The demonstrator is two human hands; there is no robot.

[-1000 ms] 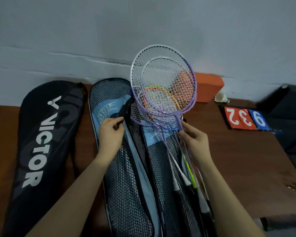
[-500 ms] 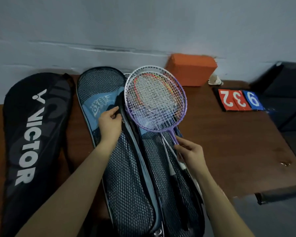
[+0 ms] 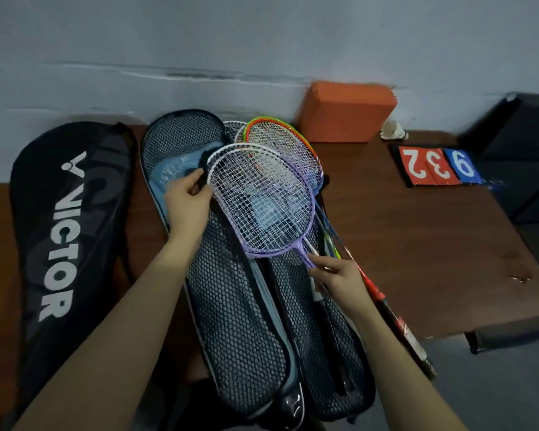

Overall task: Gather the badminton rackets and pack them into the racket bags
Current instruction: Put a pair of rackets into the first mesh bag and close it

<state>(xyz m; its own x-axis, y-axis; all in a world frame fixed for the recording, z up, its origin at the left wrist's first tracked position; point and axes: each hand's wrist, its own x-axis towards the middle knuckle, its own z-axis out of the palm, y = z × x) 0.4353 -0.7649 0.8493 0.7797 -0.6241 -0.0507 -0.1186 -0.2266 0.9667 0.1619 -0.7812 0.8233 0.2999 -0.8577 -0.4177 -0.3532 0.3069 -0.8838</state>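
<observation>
Sliding the rackets into the mesh bag (image 3: 231,306) is the step in hand. The left hand (image 3: 187,203) pinches the black edge of the open flap near the bag's head end, lifting it aside. The right hand (image 3: 336,276) grips the purple racket (image 3: 262,203) by its shaft just below the head, whose strings lie over the open half of the bag. Under it rest an orange racket (image 3: 280,138) and others, their heads fanned toward the orange block (image 3: 346,113), with one red handle (image 3: 383,306) sticking out over the tabletop (image 3: 417,244). To do this well, I would keep the flap pulled wide, square the heads into one stack, then draw the stray handle inside before closing. The Victor bag (image 3: 66,228) lies just left, shut.
</observation>
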